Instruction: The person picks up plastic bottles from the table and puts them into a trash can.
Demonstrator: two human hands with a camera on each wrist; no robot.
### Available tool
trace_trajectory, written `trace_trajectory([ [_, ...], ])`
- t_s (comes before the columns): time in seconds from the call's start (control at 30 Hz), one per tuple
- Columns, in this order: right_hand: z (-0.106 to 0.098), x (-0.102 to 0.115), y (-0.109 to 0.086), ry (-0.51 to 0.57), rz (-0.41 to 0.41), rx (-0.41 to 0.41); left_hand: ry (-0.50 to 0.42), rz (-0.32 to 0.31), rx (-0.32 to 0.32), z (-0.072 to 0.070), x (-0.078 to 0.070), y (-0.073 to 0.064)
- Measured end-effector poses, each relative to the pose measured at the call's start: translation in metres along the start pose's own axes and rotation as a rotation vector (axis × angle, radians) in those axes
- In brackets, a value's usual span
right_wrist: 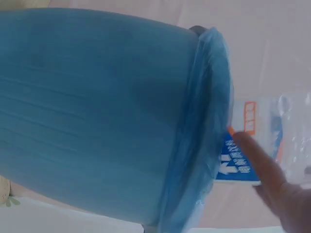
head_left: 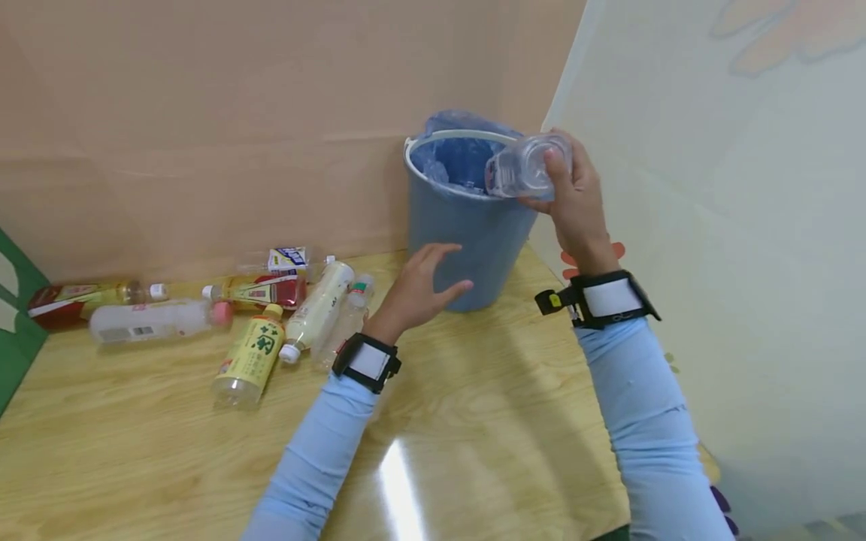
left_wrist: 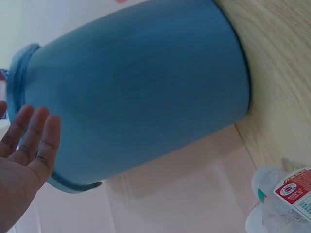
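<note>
My right hand (head_left: pixel 575 195) grips a clear plastic bottle (head_left: pixel 524 167) by its base end, tilted over the rim of a blue bucket (head_left: pixel 467 233) with its neck end toward the opening. A translucent blue bag (head_left: pixel 433 161) lines the bucket. In the right wrist view the bottle's blue and white label (right_wrist: pixel 245 145) shows beside the bag-covered rim, a finger lying along it. My left hand (head_left: pixel 416 289) hovers in front of the bucket with its fingers extended and holds nothing. The left wrist view shows its spread fingers (left_wrist: pixel 34 141) near the bucket's side.
Left of the bucket, several bottles lie on the wooden table (head_left: pixel 473 421). Among them are a yellow-labelled bottle (head_left: pixel 252 353), a white-capped pale bottle (head_left: pixel 318 312), a pink-capped bottle (head_left: pixel 158 321) and a red-labelled one (head_left: pixel 264 291). A pale wall sheet (head_left: pixel 731 225) stands at the right.
</note>
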State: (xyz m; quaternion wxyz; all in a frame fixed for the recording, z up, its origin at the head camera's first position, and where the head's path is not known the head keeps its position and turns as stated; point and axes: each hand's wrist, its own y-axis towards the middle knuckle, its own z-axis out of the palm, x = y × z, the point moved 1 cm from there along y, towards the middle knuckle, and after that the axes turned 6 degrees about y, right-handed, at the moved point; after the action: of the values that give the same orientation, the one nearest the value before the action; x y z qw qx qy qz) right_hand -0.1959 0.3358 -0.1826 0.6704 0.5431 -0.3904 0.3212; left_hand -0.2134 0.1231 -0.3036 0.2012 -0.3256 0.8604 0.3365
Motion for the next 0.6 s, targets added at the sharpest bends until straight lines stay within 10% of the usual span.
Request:
trace_trajectory([
  [0.6, 0.015, -0.016, 0.005, -0.104, 0.028, 0.039, 0.019, -0.055, -0.025, -0.015, 0.015, -0.010],
])
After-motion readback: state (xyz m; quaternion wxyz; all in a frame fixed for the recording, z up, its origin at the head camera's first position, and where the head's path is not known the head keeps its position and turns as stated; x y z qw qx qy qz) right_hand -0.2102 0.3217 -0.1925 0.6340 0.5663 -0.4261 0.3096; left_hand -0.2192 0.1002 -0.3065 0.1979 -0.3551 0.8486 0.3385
